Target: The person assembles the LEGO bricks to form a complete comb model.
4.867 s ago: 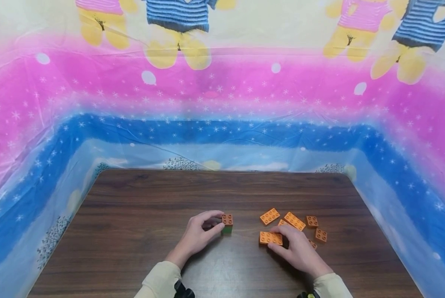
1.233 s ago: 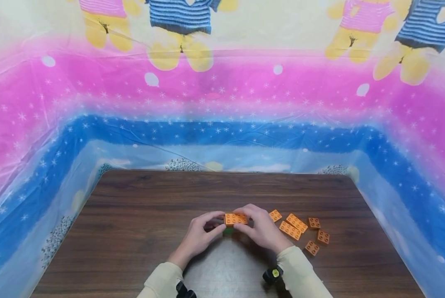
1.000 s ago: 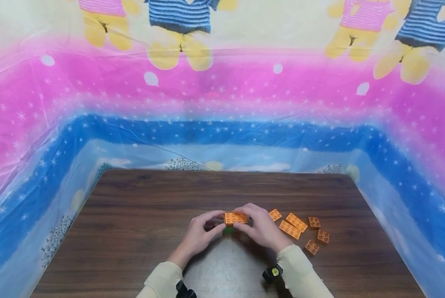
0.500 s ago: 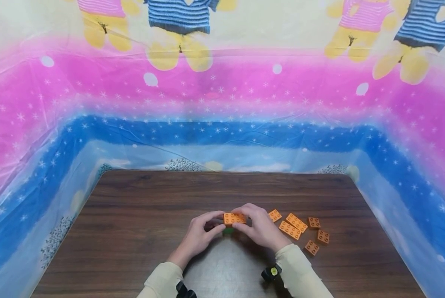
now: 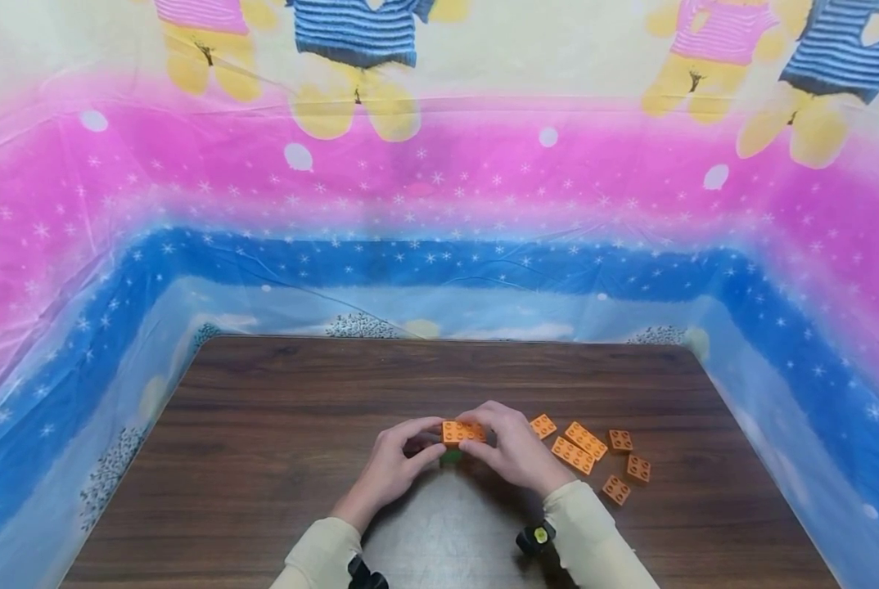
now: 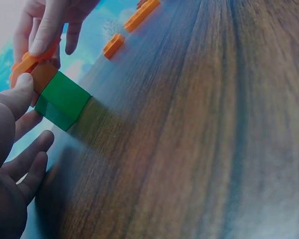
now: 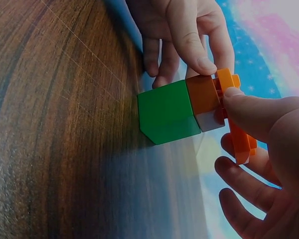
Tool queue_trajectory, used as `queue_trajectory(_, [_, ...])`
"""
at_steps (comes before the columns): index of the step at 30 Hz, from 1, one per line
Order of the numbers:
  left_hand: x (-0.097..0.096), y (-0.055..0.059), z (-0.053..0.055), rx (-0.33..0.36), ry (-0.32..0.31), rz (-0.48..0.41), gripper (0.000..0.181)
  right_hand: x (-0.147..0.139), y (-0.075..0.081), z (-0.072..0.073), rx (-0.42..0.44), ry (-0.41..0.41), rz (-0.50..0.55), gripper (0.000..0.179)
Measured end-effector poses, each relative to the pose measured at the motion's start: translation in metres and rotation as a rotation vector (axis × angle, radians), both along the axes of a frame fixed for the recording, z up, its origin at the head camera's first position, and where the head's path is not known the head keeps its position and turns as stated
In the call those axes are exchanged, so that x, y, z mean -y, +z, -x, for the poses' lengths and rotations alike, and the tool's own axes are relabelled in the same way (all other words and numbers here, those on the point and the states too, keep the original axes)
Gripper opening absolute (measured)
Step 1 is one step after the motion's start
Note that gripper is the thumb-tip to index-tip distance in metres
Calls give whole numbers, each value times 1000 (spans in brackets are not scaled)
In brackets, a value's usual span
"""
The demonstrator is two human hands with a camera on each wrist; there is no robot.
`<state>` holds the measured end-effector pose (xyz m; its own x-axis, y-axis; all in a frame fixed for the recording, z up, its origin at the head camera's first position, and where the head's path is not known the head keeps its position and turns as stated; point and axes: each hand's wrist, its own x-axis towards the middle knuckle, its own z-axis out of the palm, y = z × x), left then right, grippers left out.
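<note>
A green block (image 7: 169, 114) stands upright on the table with a small brown brick (image 7: 203, 94) stacked on it. Over the brown one lies a long orange brick (image 5: 460, 432), its free end jutting out to the right; some of the brown studs show at the seam in the right wrist view. My left hand (image 5: 391, 462) pinches the stack at the brown brick between thumb and index finger, other fingers loosely spread. With thumb and fingertips, my right hand (image 5: 516, 454) holds the orange brick. In the head view the orange brick hides the brown one.
To the right of my right hand lie three loose orange bricks (image 5: 574, 456) and three small brown bricks (image 5: 638, 468). The dark wooden table (image 5: 299, 384) reaches back to a patterned curtain (image 5: 439, 303) around its far and side edges.
The right hand has brought the orange brick leftward from beside the loose bricks onto the stack. The left hand has stayed at the stack. Over the last second, almost nothing has moved.
</note>
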<state>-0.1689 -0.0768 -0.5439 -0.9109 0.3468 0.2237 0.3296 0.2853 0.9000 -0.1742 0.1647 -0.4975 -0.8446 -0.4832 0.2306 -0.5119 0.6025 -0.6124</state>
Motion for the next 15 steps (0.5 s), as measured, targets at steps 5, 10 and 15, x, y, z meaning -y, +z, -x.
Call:
queue_trajectory(5, [0,0,0,-13,3,-2,38,0,1,0,-2,-7,-19,33])
queue_trajectory(10, [0,0,0,-18,7,1,38,0,2,-1,-13,-4,-38,33])
queue_trajectory(15, [0,0,0,-16,7,2,37,0,5,-1,-3,-20,-75,35])
